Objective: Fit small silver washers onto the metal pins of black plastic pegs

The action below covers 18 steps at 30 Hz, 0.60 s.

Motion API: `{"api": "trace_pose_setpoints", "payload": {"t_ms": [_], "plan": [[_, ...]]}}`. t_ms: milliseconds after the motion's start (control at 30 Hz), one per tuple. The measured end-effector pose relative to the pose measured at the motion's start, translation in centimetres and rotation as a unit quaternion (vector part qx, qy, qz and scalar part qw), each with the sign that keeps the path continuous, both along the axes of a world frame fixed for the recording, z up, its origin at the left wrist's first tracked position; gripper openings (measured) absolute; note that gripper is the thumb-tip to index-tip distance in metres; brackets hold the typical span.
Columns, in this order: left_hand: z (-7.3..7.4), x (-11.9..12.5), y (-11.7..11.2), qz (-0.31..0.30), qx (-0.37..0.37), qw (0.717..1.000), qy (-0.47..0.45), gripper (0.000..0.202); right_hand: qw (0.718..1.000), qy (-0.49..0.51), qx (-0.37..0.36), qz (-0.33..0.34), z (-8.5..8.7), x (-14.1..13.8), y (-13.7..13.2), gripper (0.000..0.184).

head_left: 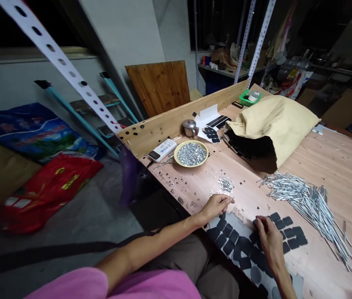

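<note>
Left hand point(217, 205) sat below centre of frame, fingertips drawn together; I couldn't tell whether they gripped anything. Small metal pieces point(226, 185) lay scattered just above it. Right hand point(269, 236), lower right, had thumb and fingers narrowed over black patches point(243, 246); I couldn't make out whether one was held. Patches spread either side of right hand, metal rods point(308, 201) heaped farther right.

Place: workshop | just past the left fingers point(226, 201): loose metal bits point(226, 185), farther on a filled bowl point(191, 166) | around the right fingers point(264, 226): black pads point(300, 235), off right piled metal rods point(313, 207) | beneath both: worktable point(344, 166) | far beyond them: cluttered bench point(240, 74), perforated metal uprights point(259, 45)
</note>
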<state>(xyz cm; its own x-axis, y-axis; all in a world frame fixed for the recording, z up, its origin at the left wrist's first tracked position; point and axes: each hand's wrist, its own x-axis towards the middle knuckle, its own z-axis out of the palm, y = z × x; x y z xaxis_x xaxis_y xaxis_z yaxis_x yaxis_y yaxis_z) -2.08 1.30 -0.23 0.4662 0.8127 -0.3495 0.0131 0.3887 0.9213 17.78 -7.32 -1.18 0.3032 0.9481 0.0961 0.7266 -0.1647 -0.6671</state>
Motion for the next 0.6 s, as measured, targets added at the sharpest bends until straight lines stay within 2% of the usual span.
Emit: {"api": "trace_pose_setpoints", "payload": {"t_ms": [200, 367, 467, 600], "plan": [[-0.7, -2.4, 0.8, 0.077, -0.045, 0.994, -0.06, 0.054, 0.994, -0.083, 0.024, 0.062, -1.9, -1.7, 4.5, 0.052], [-0.5, -3.0, 1.2, 0.087, -0.064, 0.99, -0.09, 0.058, 0.988, -0.136, 0.001, 0.077, -2.2, -3.7, 8.3, 0.044], [-0.1, -3.5, 1.4, 0.081, -0.07, 0.989, -0.099, 0.058, 0.985, -0.164, -0.019, 0.052, -2.1, -4.0, 8.8, 0.039], [0.3, -4.1, 1.5, 0.087, -0.079, 0.989, -0.094, 0.053, 0.981, -0.186, -0.023, 0.046, -2.3, -3.1, 7.5, 0.039]]}}
